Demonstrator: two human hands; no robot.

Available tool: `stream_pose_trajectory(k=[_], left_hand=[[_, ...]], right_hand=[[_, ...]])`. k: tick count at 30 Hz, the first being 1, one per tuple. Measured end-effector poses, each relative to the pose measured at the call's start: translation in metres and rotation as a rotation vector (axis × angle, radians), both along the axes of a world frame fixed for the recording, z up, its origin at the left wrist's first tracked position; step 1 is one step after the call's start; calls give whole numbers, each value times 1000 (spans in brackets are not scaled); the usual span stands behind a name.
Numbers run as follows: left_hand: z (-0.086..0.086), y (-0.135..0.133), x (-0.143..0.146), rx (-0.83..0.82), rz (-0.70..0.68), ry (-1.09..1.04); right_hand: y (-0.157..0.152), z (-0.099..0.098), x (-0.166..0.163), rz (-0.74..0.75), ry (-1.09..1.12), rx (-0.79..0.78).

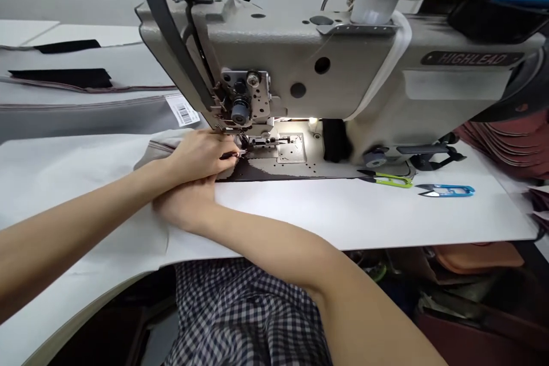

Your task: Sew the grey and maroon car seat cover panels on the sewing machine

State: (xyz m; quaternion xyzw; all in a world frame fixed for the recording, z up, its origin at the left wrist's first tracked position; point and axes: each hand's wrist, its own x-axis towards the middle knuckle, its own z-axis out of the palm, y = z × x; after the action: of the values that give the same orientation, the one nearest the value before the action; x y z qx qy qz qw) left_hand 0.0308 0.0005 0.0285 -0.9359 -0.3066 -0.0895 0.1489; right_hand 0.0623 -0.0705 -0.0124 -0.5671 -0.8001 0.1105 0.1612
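Observation:
My left hand (203,153) is closed in a pinch beside the needle area of a sewing machine (291,63). A small dark thing shows between its fingertips, too small to make out. Beneath it, my right hand (185,205) crosses over from the right, its fingers mostly hidden behind the left hand and the cloth. A folded piece of grey fabric (156,148) with dark reddish seam lines lies against both hands, at the left of the presser foot (245,143). The machine's lamp lights the metal needle plate (291,148).
Green thread snips (392,180) and blue thread snips (450,190) lie on the white tabletop (300,217). Grey panels (86,117) with black strips and a barcode label (183,110) lie behind at left. Dark red stacked pieces (510,143) are at right.

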Motion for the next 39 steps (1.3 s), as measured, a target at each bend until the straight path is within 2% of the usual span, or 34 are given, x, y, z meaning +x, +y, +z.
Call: stream_pose_trajectory(k=[3,5,7,8,9,10,13,15,17,20,26,29,33,39], left_hand=[[-2,-2,-4,46,-172,102],[-3,-4,-7,58,-233,115],[-5,-6,-12,64,-232,94],[-6,-6,-14,69,-222,90],[-6,-6,-16,76,-214,98],[-6,-5,-17,82,-214,115],[-5,-6,-18,103,-219,143],[-5,-8,-16,117,-203,119],[-6,-10,-15,133,-165,73],[-5,-8,-17,120,-126,50],[7,14,-35,-152,-299,116],[5,17,-39,-77,-298,48],[-6,11,-37,24,-247,-8],[-13,7,-35,16,-184,-7]], right_hand=[[-22,2,19,88,-73,-3],[-50,4,46,186,-95,78],[-72,5,78,467,-50,171],[-77,5,94,552,-42,176],[-77,6,110,554,-44,168],[-72,7,124,490,-41,165],[-34,12,153,127,-39,193],[-7,17,160,-1,-48,178],[11,21,160,-7,-49,135],[18,22,155,7,-21,93],[10,15,154,31,-21,139],[9,10,156,68,-31,204],[8,3,157,121,-54,307],[7,2,156,120,-104,315]])
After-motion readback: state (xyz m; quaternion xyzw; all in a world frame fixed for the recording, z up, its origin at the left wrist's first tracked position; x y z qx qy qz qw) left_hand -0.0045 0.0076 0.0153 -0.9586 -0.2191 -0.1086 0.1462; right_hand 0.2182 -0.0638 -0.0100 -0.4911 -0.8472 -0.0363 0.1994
